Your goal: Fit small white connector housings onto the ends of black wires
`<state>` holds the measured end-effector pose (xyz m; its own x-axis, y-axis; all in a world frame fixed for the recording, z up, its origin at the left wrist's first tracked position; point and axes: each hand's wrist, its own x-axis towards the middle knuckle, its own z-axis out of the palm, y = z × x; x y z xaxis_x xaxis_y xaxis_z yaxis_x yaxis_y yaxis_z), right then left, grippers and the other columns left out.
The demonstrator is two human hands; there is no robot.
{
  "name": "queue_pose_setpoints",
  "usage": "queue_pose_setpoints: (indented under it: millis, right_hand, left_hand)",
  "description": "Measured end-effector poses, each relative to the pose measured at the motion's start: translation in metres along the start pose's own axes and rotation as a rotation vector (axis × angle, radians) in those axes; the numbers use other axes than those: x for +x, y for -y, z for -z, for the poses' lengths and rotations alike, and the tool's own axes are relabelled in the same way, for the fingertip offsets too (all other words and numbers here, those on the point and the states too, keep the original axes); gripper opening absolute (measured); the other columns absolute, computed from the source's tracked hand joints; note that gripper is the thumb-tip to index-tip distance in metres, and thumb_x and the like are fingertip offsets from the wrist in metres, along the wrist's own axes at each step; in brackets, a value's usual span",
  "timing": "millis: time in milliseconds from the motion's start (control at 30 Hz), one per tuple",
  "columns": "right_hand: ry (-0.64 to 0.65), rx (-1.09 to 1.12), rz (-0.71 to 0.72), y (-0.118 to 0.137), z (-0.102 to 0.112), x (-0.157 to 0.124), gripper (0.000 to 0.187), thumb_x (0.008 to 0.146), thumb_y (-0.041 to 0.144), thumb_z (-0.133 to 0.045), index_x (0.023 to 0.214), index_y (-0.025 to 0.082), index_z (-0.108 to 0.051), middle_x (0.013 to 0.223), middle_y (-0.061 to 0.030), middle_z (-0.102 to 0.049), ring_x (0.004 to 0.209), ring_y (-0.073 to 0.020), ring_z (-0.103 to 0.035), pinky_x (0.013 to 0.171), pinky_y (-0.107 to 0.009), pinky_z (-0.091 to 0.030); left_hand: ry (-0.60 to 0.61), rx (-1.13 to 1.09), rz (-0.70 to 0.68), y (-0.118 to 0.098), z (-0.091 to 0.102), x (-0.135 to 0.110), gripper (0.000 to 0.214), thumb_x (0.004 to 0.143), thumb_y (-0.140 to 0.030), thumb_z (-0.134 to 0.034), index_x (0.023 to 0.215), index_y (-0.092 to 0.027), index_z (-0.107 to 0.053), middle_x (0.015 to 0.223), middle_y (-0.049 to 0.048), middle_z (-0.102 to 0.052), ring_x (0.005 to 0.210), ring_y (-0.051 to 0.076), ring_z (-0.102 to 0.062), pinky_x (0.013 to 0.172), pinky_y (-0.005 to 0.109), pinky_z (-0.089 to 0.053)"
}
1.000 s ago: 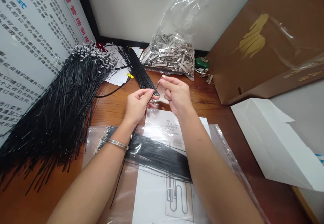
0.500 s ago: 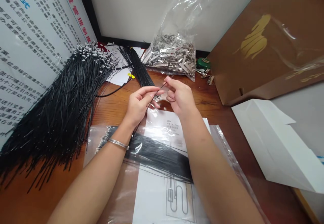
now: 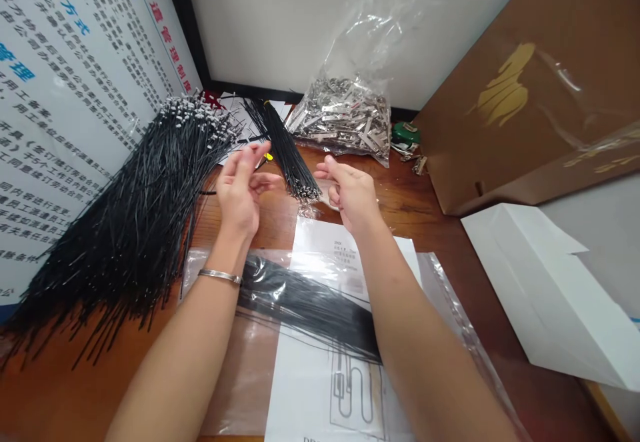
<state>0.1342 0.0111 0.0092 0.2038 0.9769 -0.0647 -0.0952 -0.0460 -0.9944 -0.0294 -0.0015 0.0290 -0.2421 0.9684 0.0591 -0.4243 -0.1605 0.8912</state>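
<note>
Mod. lt, glare on flat bag & clip bag, L grip bit blurry, wide-angle stretch nr edges.

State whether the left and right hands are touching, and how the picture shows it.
Apart: the head view shows a gap between the left hand and the right hand, with part of the bundle of black cords visible in it.

I count two hands, my left hand and right hand; three groups of black cords: one heap, one bundle, one bagged bunch; one bag of uncountable metal clips; one brown box.
</note>
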Motion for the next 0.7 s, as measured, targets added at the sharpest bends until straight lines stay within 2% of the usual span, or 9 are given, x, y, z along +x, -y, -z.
queue_pose_setpoints:
  millis: [100, 167, 233, 300, 367, 433, 533, 700]
  right_hand:
    - [0.017, -0.25, 0.149, -0.005, -0.001, -0.003, 0.022, 0.073, 0.037, -0.069, 0.073, 0.015, -0.072, 0.071, -0.0031, -0.069, 0.049, -0.0072, -0.045, 0.05, -0.025, -0.034]
    - [0.053, -0.445, 0.221, -0.008, -0.001, -0.006, 0.015, 0.073, 0.028, -0.067, 0.074, 0.015, -0.073, 0.066, -0.0018, -0.067, 0.055, -0.0104, -0.051, 0.057, -0.026, -0.039]
    - [0.096, -0.627, 0.239, -0.009, -0.001, -0.008, 0.013, 0.074, 0.025, -0.064, 0.074, 0.016, -0.074, 0.06, -0.0003, -0.064, 0.056, -0.0117, -0.051, 0.059, -0.027, -0.039]
    - [0.133, -0.788, 0.226, -0.008, 0.0, -0.009, 0.013, 0.074, 0.025, -0.063, 0.074, 0.018, -0.075, 0.057, 0.0004, -0.061, 0.056, -0.0126, -0.051, 0.059, -0.028, -0.037]
    - [0.158, -0.915, 0.212, -0.005, 0.001, -0.01, 0.013, 0.074, 0.026, -0.064, 0.074, 0.02, -0.075, 0.058, -0.0001, -0.063, 0.057, -0.0136, -0.052, 0.059, -0.028, -0.037]
    - [0.168, -0.995, 0.203, -0.003, 0.001, -0.01, 0.014, 0.074, 0.03, -0.064, 0.075, 0.022, -0.076, 0.063, -0.0012, -0.066, 0.06, -0.0148, -0.055, 0.06, -0.028, -0.037]
    - [0.166, -1.068, 0.186, -0.001, -0.001, -0.011, 0.016, 0.074, 0.033, -0.065, 0.08, 0.024, -0.077, 0.069, -0.0031, -0.07, 0.064, -0.0172, -0.059, 0.063, -0.029, -0.04]
    - [0.166, -1.169, 0.21, -0.001, -0.006, -0.013, 0.022, 0.076, 0.029, -0.058, 0.083, 0.026, -0.078, 0.079, -0.0066, -0.074, 0.074, -0.0212, -0.064, 0.067, -0.03, -0.043]
  left_hand:
    - [-0.224, -0.035, -0.057, -0.015, 0.013, 0.01, 0.036, 0.091, -0.05, -0.052, 0.124, -0.036, -0.061, 0.133, 0.0002, -0.064, 0.083, 0.012, -0.071, 0.06, 0.018, -0.052]
    - [-0.321, -0.081, -0.08, -0.018, 0.021, 0.014, 0.043, 0.096, -0.052, -0.037, 0.137, -0.041, -0.049, 0.15, -0.0026, -0.048, 0.103, 0.014, -0.068, 0.067, 0.017, -0.054]
    - [-0.344, -0.147, -0.063, -0.014, 0.024, 0.017, 0.047, 0.098, -0.051, -0.03, 0.142, -0.04, -0.043, 0.161, -0.0022, -0.028, 0.111, 0.014, -0.066, 0.07, 0.018, -0.055]
    - [-0.292, -0.174, -0.014, -0.008, 0.022, 0.016, 0.048, 0.098, -0.051, -0.031, 0.141, -0.036, -0.045, 0.162, 0.002, -0.023, 0.105, 0.015, -0.068, 0.068, 0.019, -0.055]
    - [-0.205, -0.155, 0.021, -0.003, 0.015, 0.014, 0.044, 0.097, -0.047, -0.035, 0.134, -0.032, -0.052, 0.156, 0.0042, -0.038, 0.087, 0.012, -0.071, 0.061, 0.019, -0.054]
    - [-0.101, -0.141, 0.075, 0.0, 0.005, 0.009, 0.037, 0.097, -0.043, -0.038, 0.121, -0.027, -0.061, 0.142, 0.0054, -0.056, 0.065, 0.008, -0.067, 0.051, 0.018, -0.05]
    - [0.043, -0.136, 0.153, 0.003, -0.009, 0.0, 0.029, 0.094, -0.04, -0.044, 0.1, -0.022, -0.065, 0.116, 0.0062, -0.072, 0.049, 0.006, -0.058, 0.043, 0.018, -0.043]
    - [0.172, -0.115, 0.231, 0.017, -0.017, -0.01, 0.019, 0.088, -0.036, -0.055, 0.081, -0.018, -0.059, 0.083, 0.0032, -0.073, 0.04, 0.006, -0.051, 0.037, 0.02, -0.039]
